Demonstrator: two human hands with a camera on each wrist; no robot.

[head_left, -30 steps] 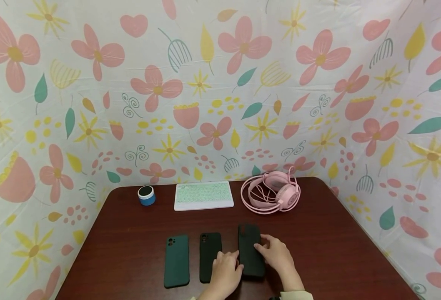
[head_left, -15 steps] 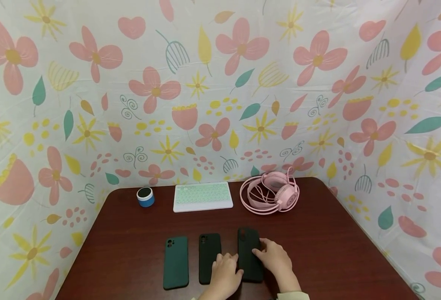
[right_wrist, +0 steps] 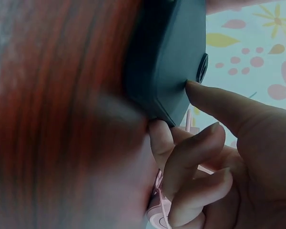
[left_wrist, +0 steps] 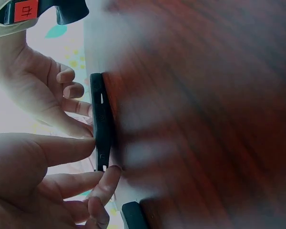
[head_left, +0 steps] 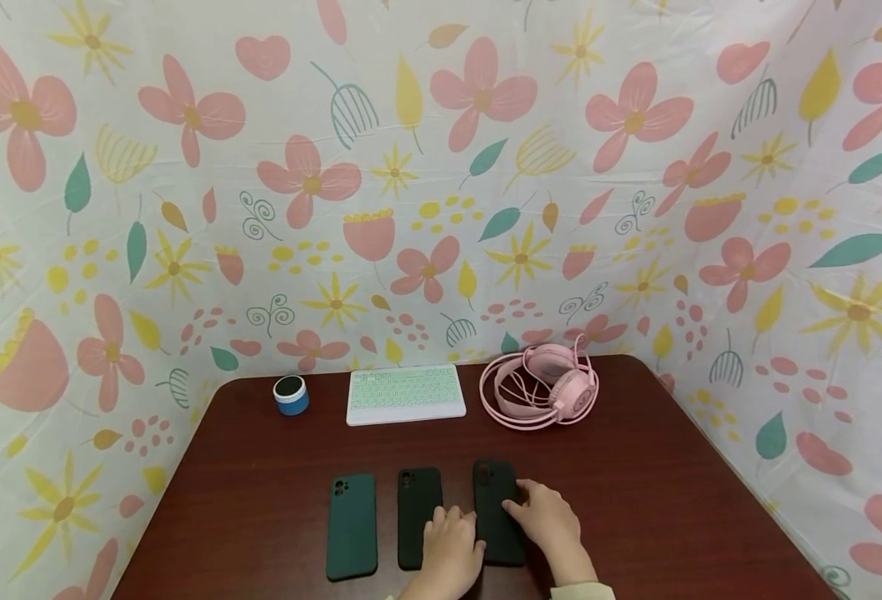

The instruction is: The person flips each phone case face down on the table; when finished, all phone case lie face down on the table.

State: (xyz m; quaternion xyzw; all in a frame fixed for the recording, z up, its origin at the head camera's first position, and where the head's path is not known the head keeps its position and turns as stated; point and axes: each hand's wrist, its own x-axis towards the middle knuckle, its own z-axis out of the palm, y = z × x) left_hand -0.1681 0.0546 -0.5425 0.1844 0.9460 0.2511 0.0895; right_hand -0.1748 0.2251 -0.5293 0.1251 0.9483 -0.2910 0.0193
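Observation:
Three phone cases lie side by side on the table, backs up. The rightmost, a black phone case (head_left: 498,510), is between my two hands. My left hand (head_left: 452,543) pinches its near left edge, thumb above and fingertips at the side, as the left wrist view shows. On the right edge, my right hand (head_left: 551,517) pinches it with the thumb on the back (right_wrist: 178,52) and a fingertip at the rim. Left of it lies another black phone case (head_left: 417,500), partly covered by my left hand. The dark green phone case (head_left: 353,527) is farthest left.
A white keyboard (head_left: 407,395) lies at the back of the dark red-brown table (head_left: 246,483). A small blue and white round speaker (head_left: 291,395) stands left of it, pink headphones (head_left: 538,387) with their cable right of it. Flower-patterned cloth (head_left: 426,208) surrounds the table.
The rightmost black phone case has shifted slightly toward me and its far end appears lower. Both hands stay on it, the right one moving slightly with it. The other two cases stay in place.

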